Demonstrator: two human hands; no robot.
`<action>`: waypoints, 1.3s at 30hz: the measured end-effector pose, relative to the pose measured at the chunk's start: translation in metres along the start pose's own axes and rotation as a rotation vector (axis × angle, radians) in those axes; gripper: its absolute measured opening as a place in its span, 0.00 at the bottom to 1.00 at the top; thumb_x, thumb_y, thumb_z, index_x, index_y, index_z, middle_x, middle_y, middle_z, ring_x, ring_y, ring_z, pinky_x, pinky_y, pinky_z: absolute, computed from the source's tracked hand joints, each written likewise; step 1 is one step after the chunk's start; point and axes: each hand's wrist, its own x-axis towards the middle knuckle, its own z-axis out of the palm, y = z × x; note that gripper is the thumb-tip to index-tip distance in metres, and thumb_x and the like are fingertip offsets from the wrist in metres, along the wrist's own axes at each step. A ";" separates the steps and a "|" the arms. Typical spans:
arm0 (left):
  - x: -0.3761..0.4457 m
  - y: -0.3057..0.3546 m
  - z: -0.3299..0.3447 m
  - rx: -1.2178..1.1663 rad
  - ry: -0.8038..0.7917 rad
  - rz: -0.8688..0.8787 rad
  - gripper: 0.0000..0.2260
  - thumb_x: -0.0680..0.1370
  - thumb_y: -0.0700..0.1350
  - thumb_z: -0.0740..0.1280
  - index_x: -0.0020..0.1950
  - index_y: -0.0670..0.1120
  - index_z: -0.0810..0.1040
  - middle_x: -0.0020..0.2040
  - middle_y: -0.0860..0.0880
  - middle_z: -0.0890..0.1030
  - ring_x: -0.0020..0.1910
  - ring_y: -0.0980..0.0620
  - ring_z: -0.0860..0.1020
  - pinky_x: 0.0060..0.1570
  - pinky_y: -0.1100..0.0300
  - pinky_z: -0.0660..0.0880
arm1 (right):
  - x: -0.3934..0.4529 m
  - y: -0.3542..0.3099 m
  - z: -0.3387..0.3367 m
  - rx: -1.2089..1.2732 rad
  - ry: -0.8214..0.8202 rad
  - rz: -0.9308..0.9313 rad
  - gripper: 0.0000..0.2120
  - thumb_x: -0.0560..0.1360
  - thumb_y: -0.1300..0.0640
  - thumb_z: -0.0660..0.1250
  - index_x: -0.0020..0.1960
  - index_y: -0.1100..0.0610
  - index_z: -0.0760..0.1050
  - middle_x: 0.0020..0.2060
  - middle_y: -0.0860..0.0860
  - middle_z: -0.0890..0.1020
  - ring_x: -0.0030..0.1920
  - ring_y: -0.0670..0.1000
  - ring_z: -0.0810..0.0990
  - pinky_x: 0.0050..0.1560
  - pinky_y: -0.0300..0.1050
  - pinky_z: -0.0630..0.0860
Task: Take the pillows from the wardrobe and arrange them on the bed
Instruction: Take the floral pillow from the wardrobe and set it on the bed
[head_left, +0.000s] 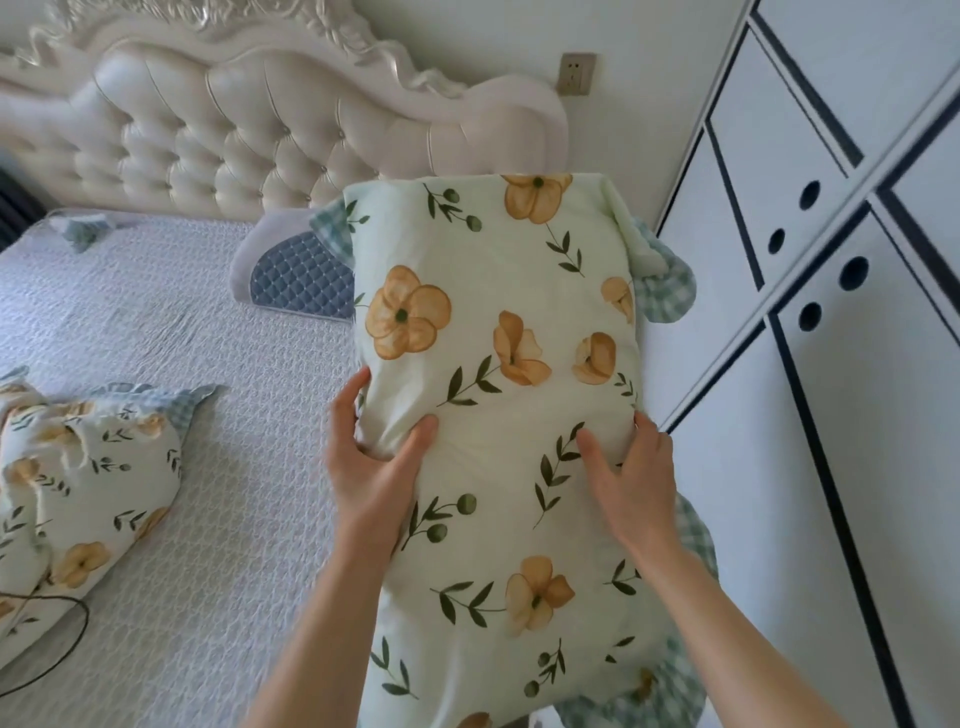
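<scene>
The pillow (498, 364) we hold at both sides, left hand (371, 467) and right hand (631, 478) closed on it; its long axis points, it seems, toward the headboard (234, 130).

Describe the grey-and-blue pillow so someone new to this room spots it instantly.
Start at the cream tufted headboard and drop to the white quilted bed below its right end. The contoured pillow lies there, partly hidden behind the floral pillow held in both hands. Unlike the two floral ones, it is plain grey with a blue quilted panel.
</scene>
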 end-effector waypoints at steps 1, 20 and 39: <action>0.009 0.002 0.014 0.001 0.008 0.000 0.30 0.66 0.48 0.78 0.65 0.63 0.72 0.60 0.58 0.78 0.53 0.62 0.80 0.44 0.67 0.80 | 0.019 0.000 -0.003 -0.008 -0.003 -0.005 0.43 0.68 0.29 0.59 0.73 0.54 0.57 0.67 0.55 0.67 0.67 0.56 0.67 0.66 0.55 0.67; 0.238 -0.004 0.158 0.067 0.017 0.087 0.31 0.67 0.43 0.80 0.62 0.66 0.73 0.59 0.58 0.78 0.50 0.64 0.80 0.40 0.71 0.78 | 0.288 -0.057 0.055 0.084 -0.236 -0.001 0.35 0.77 0.41 0.62 0.76 0.56 0.54 0.71 0.56 0.65 0.69 0.56 0.65 0.66 0.47 0.62; 0.454 -0.075 0.161 0.840 -0.451 0.226 0.34 0.64 0.45 0.75 0.65 0.65 0.68 0.53 0.65 0.72 0.45 0.60 0.75 0.41 0.68 0.68 | 0.482 -0.214 0.173 -0.784 -0.537 -1.141 0.48 0.70 0.45 0.71 0.77 0.45 0.42 0.78 0.51 0.45 0.75 0.62 0.36 0.72 0.63 0.38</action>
